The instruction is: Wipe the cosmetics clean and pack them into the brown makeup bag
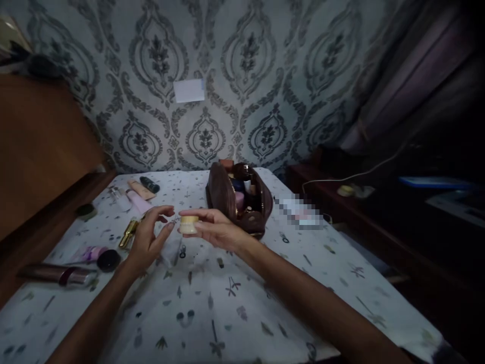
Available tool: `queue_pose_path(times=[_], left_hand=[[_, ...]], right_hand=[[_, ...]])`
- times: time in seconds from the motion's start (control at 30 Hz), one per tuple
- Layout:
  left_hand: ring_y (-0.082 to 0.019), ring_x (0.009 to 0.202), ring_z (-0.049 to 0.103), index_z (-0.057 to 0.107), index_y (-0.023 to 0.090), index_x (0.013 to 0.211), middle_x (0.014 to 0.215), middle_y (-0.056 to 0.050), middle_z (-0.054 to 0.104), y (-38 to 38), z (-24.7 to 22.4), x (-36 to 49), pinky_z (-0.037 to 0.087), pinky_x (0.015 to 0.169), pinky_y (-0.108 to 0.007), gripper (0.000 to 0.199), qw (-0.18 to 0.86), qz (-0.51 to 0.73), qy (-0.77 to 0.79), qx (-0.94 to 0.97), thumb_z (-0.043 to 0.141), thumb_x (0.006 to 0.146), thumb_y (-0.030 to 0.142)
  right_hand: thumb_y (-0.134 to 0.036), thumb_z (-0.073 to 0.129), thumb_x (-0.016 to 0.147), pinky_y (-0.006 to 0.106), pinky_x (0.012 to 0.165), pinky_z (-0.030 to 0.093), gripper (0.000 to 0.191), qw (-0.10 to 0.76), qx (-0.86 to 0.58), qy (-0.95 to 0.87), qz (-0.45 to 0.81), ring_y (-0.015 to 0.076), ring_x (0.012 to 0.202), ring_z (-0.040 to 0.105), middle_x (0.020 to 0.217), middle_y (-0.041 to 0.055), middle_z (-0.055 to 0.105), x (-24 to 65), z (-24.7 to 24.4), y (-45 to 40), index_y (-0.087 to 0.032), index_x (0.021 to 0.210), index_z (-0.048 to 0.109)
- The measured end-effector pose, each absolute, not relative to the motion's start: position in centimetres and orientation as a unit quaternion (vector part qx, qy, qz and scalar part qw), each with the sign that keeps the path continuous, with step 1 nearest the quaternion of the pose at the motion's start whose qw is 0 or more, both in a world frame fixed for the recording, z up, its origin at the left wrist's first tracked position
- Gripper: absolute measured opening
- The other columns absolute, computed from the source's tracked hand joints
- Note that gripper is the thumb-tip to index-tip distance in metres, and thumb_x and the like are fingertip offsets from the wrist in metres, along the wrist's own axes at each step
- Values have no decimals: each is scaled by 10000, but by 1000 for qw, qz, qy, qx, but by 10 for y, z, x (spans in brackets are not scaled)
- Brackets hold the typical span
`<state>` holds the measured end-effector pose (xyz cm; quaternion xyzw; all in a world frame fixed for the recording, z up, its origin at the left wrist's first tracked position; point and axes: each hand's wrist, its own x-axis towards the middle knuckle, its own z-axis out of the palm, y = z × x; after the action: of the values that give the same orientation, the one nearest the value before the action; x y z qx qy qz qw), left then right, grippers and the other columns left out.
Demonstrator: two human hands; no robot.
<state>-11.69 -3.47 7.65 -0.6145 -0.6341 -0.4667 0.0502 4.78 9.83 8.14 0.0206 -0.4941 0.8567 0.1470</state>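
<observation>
A small cream-coloured jar with a yellow lid (188,224) is pinched between the thumb and fingers of my right hand (215,230). Just left of it, my left hand (151,235) is held with its thumb and fingers curved apart and nothing between them. Behind my right hand stands a brown bag (222,194), unzipped, with several small items inside. Beside my left hand lies a gold tube (129,233). A pink tube (138,201) rests farther back.
On the left lie a black round lid (108,260), a brown cylindrical bottle (56,274), a purple tube (91,254) and a dark green bottle (149,184). A blurred-out item (301,211) is right of the bag on the patterned cloth (204,323).
</observation>
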Motion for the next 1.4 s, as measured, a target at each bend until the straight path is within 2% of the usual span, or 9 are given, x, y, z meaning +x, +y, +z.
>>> queue_pose_path(times=[0.13,0.37,0.53,0.63,0.7,0.83,1.03,1.3,1.4], left_hand=[[-216,937,634,565,202,1184,1052,-80,671,-12,92,-88,537,815,-363,237,140,-409,-599,-674,505,960,252],[-319,1336,472,571,102,1271,1336,-187,607,40,104,-29,403,1070,-501,348,283,-198,-488,-801,504,973,268],[-342,1344,464,662,72,1118,1234,-201,652,64,106,-11,364,1095,-548,277,287,-101,-497,-813,545,954,262],[-327,1276,519,689,146,1060,1129,-144,670,65,105,-15,352,1098,-574,191,256,-91,-497,-824,581,903,147],[-315,1274,518,673,193,1131,1136,-120,659,62,103,-20,339,1106,-585,297,237,-93,-491,-833,573,875,80],[-296,1345,461,597,220,1279,1220,-120,636,57,93,-25,308,1137,-565,455,237,-100,-491,-832,532,867,36],[-283,1395,419,581,194,1277,1310,-141,611,59,78,-26,309,1146,-545,397,241,-127,-491,-827,486,912,72],[-281,1391,438,572,186,1277,1328,-149,623,64,72,-31,335,1142,-553,372,223,-168,-477,-833,508,918,113],[-283,1397,432,572,184,1277,1318,-148,629,64,72,-32,334,1144,-559,361,222,-166,-476,-834,498,931,115]], right_hand=[[-332,828,741,364,955,531,461,192,12,-547,815,169,953,693,1017,60,722,98,107,113,-166,1154,708],[-305,849,710,373,1016,521,462,356,-49,-568,740,164,977,692,1049,42,735,148,146,156,-187,1136,714],[-321,874,650,334,973,540,459,381,-89,-581,713,154,945,687,1024,38,725,149,153,179,-160,1053,723],[-319,861,637,318,899,553,405,385,-111,-610,684,143,883,675,970,26,707,142,151,190,-153,970,700],[-293,840,640,303,848,542,378,379,-130,-653,642,137,847,660,931,12,691,137,150,198,-156,946,665],[-247,777,668,281,775,487,330,348,-156,-802,460,151,844,622,911,12,658,131,150,212,-152,939,613],[-203,685,754,263,721,390,249,213,-188,-951,126,161,802,574,899,26,655,124,156,218,-146,991,636],[-173,621,841,246,601,319,34,1,-174,-985,13,141,701,569,857,46,659,121,162,218,-157,871,621],[-211,595,881,258,564,297,81,-49,-182,-982,-27,153,676,591,836,61,681,116,162,215,-155,915,643]])
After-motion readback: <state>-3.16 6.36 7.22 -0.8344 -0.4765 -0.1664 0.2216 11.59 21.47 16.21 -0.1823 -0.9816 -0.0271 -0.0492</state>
